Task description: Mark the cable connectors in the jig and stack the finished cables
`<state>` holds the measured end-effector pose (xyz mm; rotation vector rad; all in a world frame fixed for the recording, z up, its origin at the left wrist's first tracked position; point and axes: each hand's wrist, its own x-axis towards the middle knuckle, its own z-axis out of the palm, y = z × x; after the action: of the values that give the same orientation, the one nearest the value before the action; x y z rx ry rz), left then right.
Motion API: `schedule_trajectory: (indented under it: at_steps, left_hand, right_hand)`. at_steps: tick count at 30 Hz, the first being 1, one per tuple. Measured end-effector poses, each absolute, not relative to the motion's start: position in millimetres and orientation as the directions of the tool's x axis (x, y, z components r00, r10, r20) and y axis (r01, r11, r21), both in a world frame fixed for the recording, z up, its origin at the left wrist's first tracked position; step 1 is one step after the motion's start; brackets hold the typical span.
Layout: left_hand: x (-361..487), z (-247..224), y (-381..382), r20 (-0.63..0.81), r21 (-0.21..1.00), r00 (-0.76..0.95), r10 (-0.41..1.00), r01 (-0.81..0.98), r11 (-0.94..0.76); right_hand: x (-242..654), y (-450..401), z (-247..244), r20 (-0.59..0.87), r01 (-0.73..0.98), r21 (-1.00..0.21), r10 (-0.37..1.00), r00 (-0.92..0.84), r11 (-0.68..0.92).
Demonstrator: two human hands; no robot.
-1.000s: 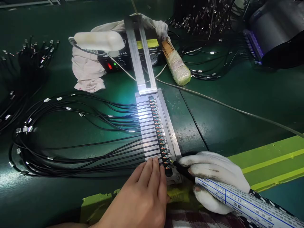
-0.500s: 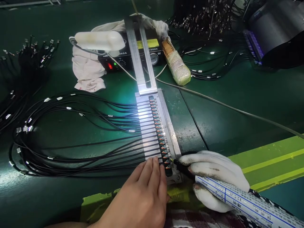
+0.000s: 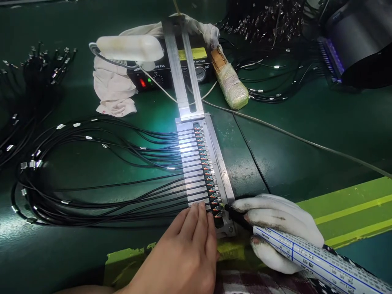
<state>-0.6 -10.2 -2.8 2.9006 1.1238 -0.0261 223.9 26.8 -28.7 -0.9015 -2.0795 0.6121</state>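
My bare left hand (image 3: 190,249) lies with its fingers stretched out and close together on the lower end of a slotted metal fixture (image 3: 188,159). Its fingertips press near the last black cables, and the thumb is mostly hidden. Black cables (image 3: 122,202) loop in from the left and lie side by side across the fixture, their small orange-and-metal ends (image 3: 211,183) lined up over the slot. In a white glove, my right hand (image 3: 281,228) is closed around a labelled dispensing syringe (image 3: 309,253). The syringe's thin tip reaches the cable ends at the fixture's near end.
Behind the fixture stands a black dispenser box (image 3: 168,75) with a dial and gauge. A white lamp (image 3: 130,48), a cloth (image 3: 113,90) and a wrapped handle (image 3: 231,85) sit around it. More cable bundles (image 3: 39,73) lie left and back right. A thin hose (image 3: 294,132) crosses the right side.
The whole view has shifted very slightly. Both hands keep nearly the same places, the syringe tip still at the cable ends near the fixture's lower end.
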Motion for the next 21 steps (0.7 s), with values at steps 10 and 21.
schedule_trajectory:
  at_steps: [10,21]
  left_hand:
    - [-0.1,-1.5,-12.2,-0.047,0.030,0.735,0.676,0.678,-0.735]
    - [0.8,-3.9,-12.3,-0.024,0.012,0.737,0.675,0.676,-0.737]
  right_hand:
    - [223.5,27.4,-27.7,0.471,0.387,-0.674,0.770,-0.431,0.629]
    - [225.9,26.6,-30.9,0.464,0.397,-0.657,0.759,-0.457,0.641]
